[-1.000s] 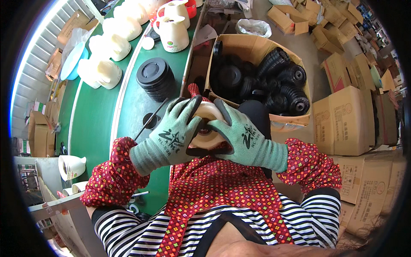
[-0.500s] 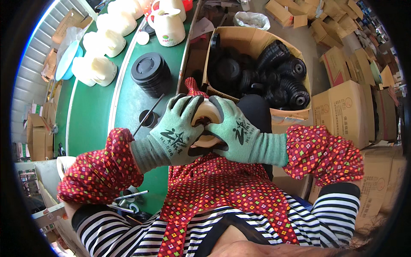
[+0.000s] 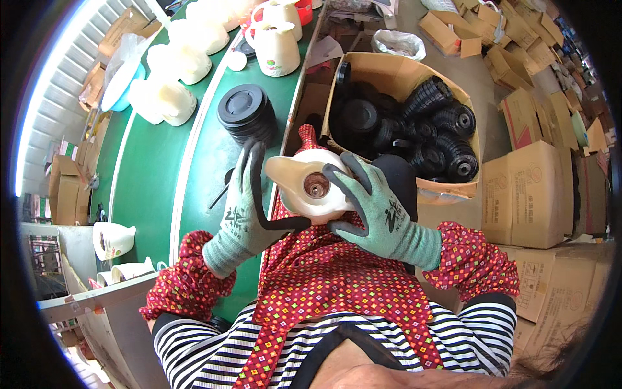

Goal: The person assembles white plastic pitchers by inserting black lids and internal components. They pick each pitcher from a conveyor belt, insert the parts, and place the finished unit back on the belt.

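Observation:
A cream jug (image 3: 293, 170) is upright in front of my apron, its spout to the left and its round mouth facing up. Inside the mouth a shiny reddish-brown lining shows. My right hand (image 3: 382, 214), in a green and black glove, grips the jug's right side, fingers at the rim and thumb on the near side. Beside the spout my left hand (image 3: 245, 204), gloved alike, is open, with its fingers stretched away from me. Its thumb reaches toward the jug's near side; I cannot tell whether it touches.
Left of me runs a green work surface (image 3: 146, 188). It carries a stack of black lids (image 3: 246, 113), several white jug bodies (image 3: 172, 100) and jugs with handles (image 3: 275, 55). A carton (image 3: 447, 188) of black parts stands ahead right. Brown boxes (image 3: 521, 194) are piled at right.
My left hand has come off the jug to the left and opened. The right hand has shifted to the jug's right side. The jug's spout and mouth are now uncovered. The whole view has shifted slightly.

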`<state>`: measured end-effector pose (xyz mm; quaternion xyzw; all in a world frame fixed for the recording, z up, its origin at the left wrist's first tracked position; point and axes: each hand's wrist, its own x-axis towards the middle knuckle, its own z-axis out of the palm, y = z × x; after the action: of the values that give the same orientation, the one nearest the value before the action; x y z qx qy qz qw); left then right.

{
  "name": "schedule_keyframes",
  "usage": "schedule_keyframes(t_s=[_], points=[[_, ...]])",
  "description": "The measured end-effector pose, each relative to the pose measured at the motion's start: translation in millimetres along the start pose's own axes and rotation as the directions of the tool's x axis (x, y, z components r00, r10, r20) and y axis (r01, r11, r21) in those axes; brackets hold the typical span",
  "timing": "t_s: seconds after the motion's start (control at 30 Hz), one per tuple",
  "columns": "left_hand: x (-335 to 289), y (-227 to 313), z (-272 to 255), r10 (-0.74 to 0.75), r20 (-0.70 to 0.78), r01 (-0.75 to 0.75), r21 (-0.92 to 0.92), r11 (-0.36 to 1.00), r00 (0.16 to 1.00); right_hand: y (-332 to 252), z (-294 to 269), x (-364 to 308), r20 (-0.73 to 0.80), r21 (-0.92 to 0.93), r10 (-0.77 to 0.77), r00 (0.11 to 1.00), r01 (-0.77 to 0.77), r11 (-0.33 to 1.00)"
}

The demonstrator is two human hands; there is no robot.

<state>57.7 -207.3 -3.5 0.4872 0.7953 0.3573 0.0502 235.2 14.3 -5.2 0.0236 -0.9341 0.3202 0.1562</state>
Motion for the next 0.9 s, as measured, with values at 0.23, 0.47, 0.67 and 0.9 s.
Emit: schedule_keyframes(t_s=[0.23,0.47,0.67,0.9], points=[[9.1,-22.4,-27.2,-0.117,0.425,0.383,-0.622,0.683,0.898,-35.3,-6.6,8.5,-0.068,0.115,0.037,0.997,-0.029,0.993],[32.2,-37.9,-34.9,0.050,0.335,0.190,-0.645,0.740,0.941,-11.4,-29.1,62.1,0.024,-0.272,-0.010,1.000,0.016,0.962],[-1.5,17.6,-23.8,-0.365,0.311,0.463,-0.349,0.815,0.878,37.4,-7.9,100.4,0.226,-0.114,-0.425,0.877,0.457,0.882],[4.5,4.6,-35.8,-0.138,0.266,0.191,-0.184,0.964,0.954,-11.1,-2.3,120.5,0.432,-0.454,-0.017,0.902,0.233,0.860]])
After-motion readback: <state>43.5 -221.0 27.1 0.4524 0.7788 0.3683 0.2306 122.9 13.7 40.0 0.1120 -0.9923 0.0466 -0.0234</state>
